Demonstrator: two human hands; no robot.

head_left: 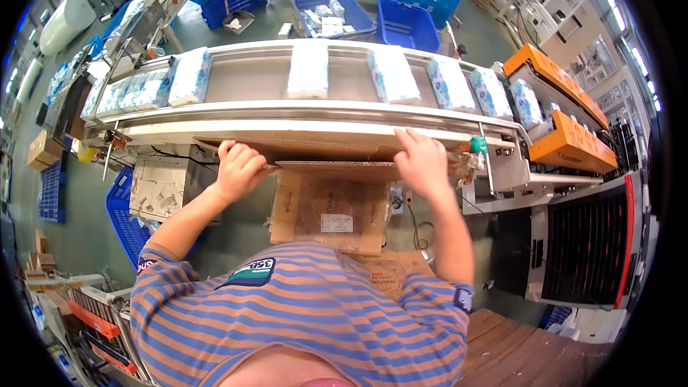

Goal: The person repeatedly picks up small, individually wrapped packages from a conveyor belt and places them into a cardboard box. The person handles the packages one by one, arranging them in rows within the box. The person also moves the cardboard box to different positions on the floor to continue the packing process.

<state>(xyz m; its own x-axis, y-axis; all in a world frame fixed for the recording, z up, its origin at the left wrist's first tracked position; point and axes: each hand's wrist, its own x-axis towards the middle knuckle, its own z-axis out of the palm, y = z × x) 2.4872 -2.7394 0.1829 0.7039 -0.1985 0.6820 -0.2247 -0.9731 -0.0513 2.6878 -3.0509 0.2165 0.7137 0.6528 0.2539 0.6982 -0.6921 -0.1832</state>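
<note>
A brown cardboard box (337, 165) stands upright in front of me, against the near side of the conveyor, its corrugated edges facing up and a narrow gap between its panels. My left hand (241, 170) is closed on the box's left end, fingers curled in. At the right end my right hand (423, 163) grips the cardboard, the fingers reaching over its upper edge and the thumb side partly hidden. Below the panels, a cardboard carton (294, 208) with a printed front and a white label (337, 223) shows between my arms.
Across the front runs a conveyor (244, 86) carrying several white-and-blue soft packs (309, 69). Orange guards (573, 143) flank its right end. Blue crates (408, 25) stand beyond it; a blue basket (125, 208) and a carton (159, 185) sit at left. A wooden surface (516, 351) lies lower right.
</note>
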